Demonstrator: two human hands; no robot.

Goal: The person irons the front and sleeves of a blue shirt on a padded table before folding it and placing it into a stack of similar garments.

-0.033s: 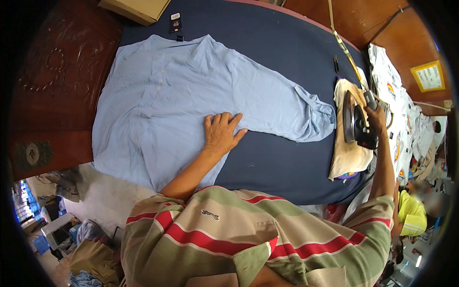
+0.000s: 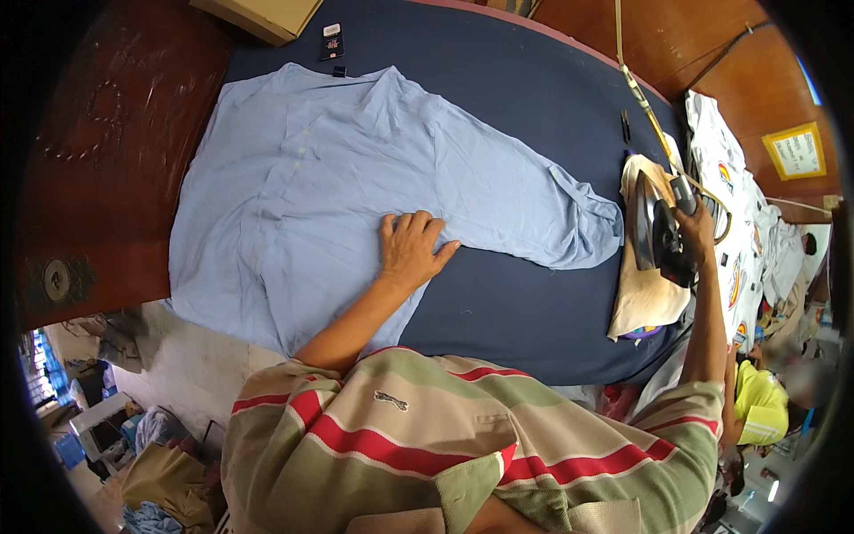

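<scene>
A light blue shirt (image 2: pixel 356 178) lies spread out on a dark blue padded table (image 2: pixel 534 80), one sleeve reaching to the right. My left hand (image 2: pixel 409 249) rests flat on the shirt's lower part, fingers apart. At the table's right edge my right hand (image 2: pixel 696 230) grips the handle of a black iron (image 2: pixel 656 236). The iron stands on a folded beige cloth (image 2: pixel 642 307), just beyond the sleeve's end. A yellowish cord (image 2: pixel 636 89) runs from the iron up to the top.
A cardboard box (image 2: pixel 267 13) and a small black tag (image 2: pixel 331 40) lie at the table's far edge. White printed garments (image 2: pixel 734 169) are piled at the right. A person in a yellow top (image 2: pixel 765 400) sits at the lower right. Dark wood (image 2: pixel 107 133) borders the left.
</scene>
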